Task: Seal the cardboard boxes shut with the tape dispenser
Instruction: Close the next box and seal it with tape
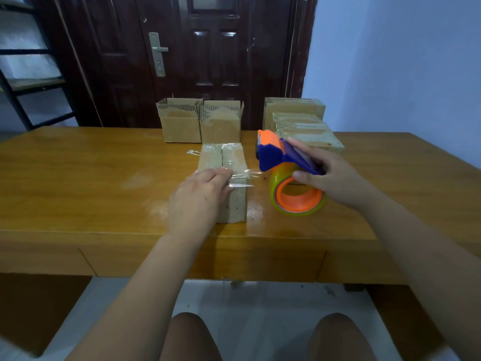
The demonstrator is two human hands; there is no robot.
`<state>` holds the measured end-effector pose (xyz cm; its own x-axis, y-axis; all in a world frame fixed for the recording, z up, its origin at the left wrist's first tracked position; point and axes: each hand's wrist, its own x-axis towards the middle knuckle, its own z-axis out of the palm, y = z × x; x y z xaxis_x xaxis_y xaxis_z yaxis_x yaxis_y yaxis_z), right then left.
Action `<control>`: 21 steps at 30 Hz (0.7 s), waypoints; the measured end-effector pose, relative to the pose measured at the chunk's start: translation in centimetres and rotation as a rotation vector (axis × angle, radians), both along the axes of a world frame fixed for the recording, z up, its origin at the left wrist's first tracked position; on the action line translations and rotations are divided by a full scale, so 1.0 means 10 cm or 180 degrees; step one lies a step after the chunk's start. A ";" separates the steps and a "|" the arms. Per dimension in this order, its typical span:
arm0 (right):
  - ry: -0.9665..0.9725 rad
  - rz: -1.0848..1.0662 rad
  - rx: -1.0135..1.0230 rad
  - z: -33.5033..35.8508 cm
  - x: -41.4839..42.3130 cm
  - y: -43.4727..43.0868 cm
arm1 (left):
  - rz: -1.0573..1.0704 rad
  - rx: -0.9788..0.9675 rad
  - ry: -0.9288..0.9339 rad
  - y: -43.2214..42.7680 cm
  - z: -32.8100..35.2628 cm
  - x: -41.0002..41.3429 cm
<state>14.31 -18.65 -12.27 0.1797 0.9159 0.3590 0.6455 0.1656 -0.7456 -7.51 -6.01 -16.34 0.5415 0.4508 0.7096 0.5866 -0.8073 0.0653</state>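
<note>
No legible print on box or dispenser. Left hand (200,196) lies flat, fingers released, on cardboard box (223,178) on desk (78,178). Right hand (330,175) grips tape dispenser (283,162), just right of box; clear tape (247,175) spans between them.

left hand (199,196) covering near-left part of box (229,162), dispenser (283,162) handle hidden under right hand (330,175), worktop (78,178) cut off both sides, shelf (28,63) cropped at left
</note>
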 end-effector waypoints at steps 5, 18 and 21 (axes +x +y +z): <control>-0.0975 -0.0201 -0.0062 0.12 0.07 -0.03 | -0.0073 0.0146 0.0217 0.08 -0.02 -0.05; -0.0756 -0.0156 -0.0201 -0.05 0.14 -0.21 | -0.0289 -0.0008 0.0292 0.10 0.07 -0.10; -0.1508 -0.0241 -0.0453 -0.07 0.15 -0.21 | -0.0292 -0.0065 0.0285 0.09 0.08 -0.10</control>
